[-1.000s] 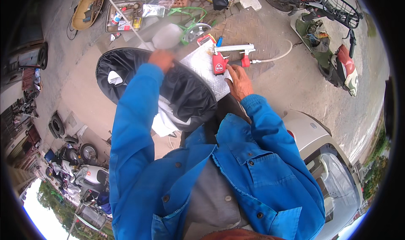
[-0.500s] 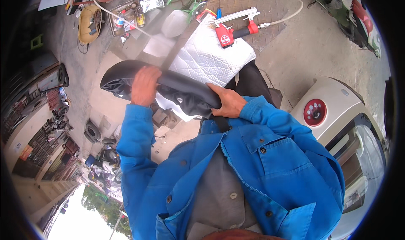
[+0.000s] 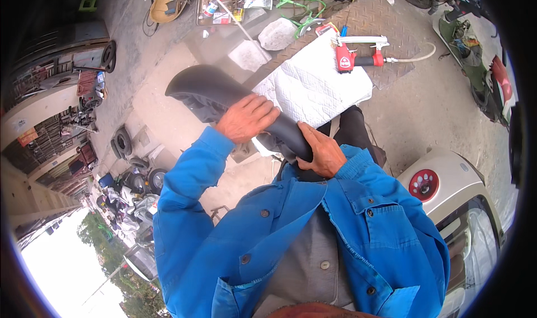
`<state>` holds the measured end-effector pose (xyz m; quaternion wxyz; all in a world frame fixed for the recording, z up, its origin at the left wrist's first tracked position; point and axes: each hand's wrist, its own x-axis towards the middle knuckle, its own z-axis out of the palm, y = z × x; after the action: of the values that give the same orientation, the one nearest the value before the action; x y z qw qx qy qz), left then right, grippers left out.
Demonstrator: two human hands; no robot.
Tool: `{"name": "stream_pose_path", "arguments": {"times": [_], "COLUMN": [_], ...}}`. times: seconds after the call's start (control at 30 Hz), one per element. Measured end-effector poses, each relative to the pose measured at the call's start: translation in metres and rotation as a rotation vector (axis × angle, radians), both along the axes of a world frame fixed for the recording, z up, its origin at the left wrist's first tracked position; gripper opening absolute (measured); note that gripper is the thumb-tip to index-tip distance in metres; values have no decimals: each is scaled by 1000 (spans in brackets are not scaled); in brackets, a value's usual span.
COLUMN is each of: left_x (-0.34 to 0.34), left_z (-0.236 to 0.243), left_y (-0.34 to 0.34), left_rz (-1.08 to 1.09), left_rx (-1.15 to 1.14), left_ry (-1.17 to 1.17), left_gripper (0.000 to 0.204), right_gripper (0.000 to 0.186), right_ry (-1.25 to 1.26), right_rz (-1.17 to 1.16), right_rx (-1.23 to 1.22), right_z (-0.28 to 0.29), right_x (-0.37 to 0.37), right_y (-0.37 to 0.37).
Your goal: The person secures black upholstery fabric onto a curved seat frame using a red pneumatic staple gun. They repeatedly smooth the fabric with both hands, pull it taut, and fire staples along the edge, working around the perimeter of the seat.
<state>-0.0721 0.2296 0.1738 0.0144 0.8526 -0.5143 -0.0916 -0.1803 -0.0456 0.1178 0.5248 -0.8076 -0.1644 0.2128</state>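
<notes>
A long black motorbike seat (image 3: 204,83) is held in front of my chest, slanting from upper left down to the right. Its smooth cover faces up, and part of the dark, loose underside shows along the near edge. My left hand (image 3: 249,119) lies over the middle of the seat, fingers curled across the cover. At the near right end, my right hand (image 3: 324,150) grips the seat between thumb and fingers. Beyond it, a white quilted pad (image 3: 313,86) is spread over my leg. A red and silver air staple gun (image 3: 345,58) rests at the pad's far edge.
An air hose (image 3: 417,56) curves from the staple gun over a rusty metal plate (image 3: 391,44). At the far left are a tool tray (image 3: 221,7) and a tan basin (image 3: 170,2). A beige car (image 3: 447,172) stands close on the right; tyres (image 3: 123,142) lie left.
My left hand has slid along the seat toward my right hand. The seat has rolled, showing more of its smooth cover, and slants more steeply. The whole view has shifted.
</notes>
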Motion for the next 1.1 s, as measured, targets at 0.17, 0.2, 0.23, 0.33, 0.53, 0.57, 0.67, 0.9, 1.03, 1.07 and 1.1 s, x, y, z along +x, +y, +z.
{"name": "stream_pose_path", "arguments": {"times": [0.17,0.2,0.23,0.33,0.53,0.57,0.67,0.9,1.03,1.07,1.1], "left_x": [-37,-46,-55,-65,-57,-59,-63,-52,-11,-2,2], "left_z": [6,6,5,8,7,2,-7,-18,30,35,37], "left_y": [15,15,14,6,57,75,93,115,71,63,58], "left_rz": [75,110,143,249,704,763,922,1037,704,642,582], "left_rx": [-46,-52,-59,-130,-96,-58,-39,-10,148,177,209], "left_ry": [-111,-124,-136,-124,-49,-85,-129,-196,-14,58,134], "left_gripper": [43,42,41,45,87,87,86,85,83,83,84], "right_gripper": [112,115,120,116,113,113,113,112,111,110,105], "right_ry": [-38,-23,18,-33,-114,-124,-128,-104,-27,-12,47], "right_rz": [181,229,292,322,373,385,406,404,381,376,321], "right_rx": [39,30,24,24,53,66,83,112,161,190,233], "right_z": [3,3,0,-5,-2,-1,0,-12,-19,-21,-12], "right_x": [0,3,5,6,19,22,25,33,45,46,51], "right_y": [-5,-7,-7,-9,-7,-6,-8,-13,-24,-24,-26]}}
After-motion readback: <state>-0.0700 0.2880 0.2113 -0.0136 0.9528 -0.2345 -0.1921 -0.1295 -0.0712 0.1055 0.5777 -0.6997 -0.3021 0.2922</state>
